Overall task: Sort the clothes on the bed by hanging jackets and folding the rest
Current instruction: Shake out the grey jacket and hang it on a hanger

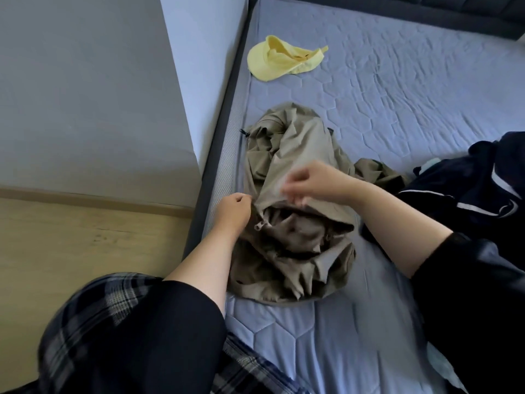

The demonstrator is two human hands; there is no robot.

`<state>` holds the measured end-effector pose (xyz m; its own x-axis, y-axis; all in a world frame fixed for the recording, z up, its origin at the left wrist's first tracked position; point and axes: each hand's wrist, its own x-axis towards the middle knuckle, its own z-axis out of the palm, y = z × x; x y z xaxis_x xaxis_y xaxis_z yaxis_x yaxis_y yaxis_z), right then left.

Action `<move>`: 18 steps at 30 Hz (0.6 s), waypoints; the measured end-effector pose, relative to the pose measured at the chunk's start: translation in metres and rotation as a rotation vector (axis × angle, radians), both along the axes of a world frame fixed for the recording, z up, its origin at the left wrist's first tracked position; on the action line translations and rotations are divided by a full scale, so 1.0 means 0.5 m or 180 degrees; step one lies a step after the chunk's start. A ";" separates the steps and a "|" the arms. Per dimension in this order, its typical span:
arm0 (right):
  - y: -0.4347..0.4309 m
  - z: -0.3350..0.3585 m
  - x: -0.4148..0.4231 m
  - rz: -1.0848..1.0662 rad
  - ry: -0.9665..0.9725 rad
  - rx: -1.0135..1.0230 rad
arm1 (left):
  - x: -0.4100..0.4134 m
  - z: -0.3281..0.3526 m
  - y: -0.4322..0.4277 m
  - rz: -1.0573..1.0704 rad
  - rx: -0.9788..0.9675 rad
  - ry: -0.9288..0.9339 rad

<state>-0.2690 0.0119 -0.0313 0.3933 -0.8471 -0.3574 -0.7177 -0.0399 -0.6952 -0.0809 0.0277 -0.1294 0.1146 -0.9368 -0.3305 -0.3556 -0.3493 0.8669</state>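
A crumpled olive-khaki jacket [289,172] with a zip lies on the blue quilted bed [397,109], close to its left edge. My left hand [234,213] grips the jacket's left edge near the zip pull. My right hand [315,183] pinches a fold of the same fabric from above, its fingers blurred. A dark navy garment with white stripes [488,177] lies heaped at the right. A yellow cap [279,59] sits farther up the bed, apart from both hands.
The bed's dark frame edge [224,109] runs diagonally along the left, with a grey wall [85,95] and a pale wooden floor [71,237] beyond it. My plaid-trousered leg [93,322] is at the lower left. A dark headboard [426,12] crosses the top.
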 end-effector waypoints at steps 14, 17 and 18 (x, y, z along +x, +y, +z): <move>0.068 -0.191 0.039 -0.0268 0.1815 -0.0940 | 0.037 0.001 0.049 -0.0579 0.0721 -0.0805; 0.092 -0.172 0.053 0.0011 0.2118 -0.0941 | 0.048 0.003 0.062 -0.0459 0.0617 -0.0586; 0.098 -0.171 0.053 0.0156 0.2302 -0.0951 | 0.053 0.005 0.065 -0.0277 0.0560 -0.0471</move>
